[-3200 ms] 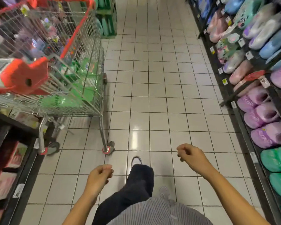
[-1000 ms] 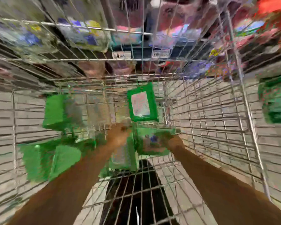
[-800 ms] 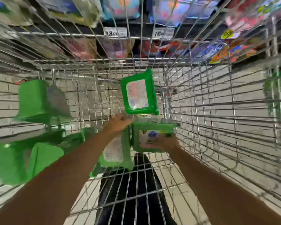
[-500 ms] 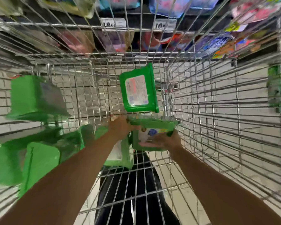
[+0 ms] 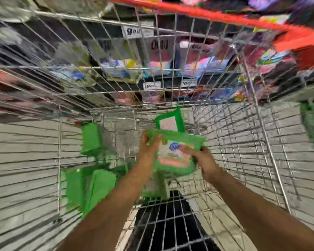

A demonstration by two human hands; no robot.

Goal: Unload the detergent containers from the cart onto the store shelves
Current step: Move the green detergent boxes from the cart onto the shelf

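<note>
**Green detergent tub held in both hands, low inside the wire cart**

The steel-wire cart [image 5: 243, 142] fills the view, and its red rim crosses the top. Beyond the cart's far wall stand the store shelves [image 5: 152, 73], stocked with packets and price tags too blurred to read. More green tubs remain in the cart. A pair [image 5: 91, 189] lies against its left wall, a single tub [image 5: 92, 138] lies further along that wall, and one upright tub [image 5: 170, 122] leans at the far end.

The detergent tub [image 5: 174, 156] is held above the cart floor, towards the far end, with its label facing up at the person. Its long axis seems to run from the person towards the cart's far wall, but motion blur leaves this uncertain.

The left hand [image 5: 149, 147] curls round the tub's left edge. The right hand [image 5: 203, 160] grasps its right edge, with the thumb laid over the label. The hands flank the tub evenly, so neither is nearer. The coming lift probably has to go straight up to clear the rim.

Something green [image 5: 156, 189] shows beneath the held tub and is largely hidden by the left forearm. The fingers behind the tub are out of sight.
</note>
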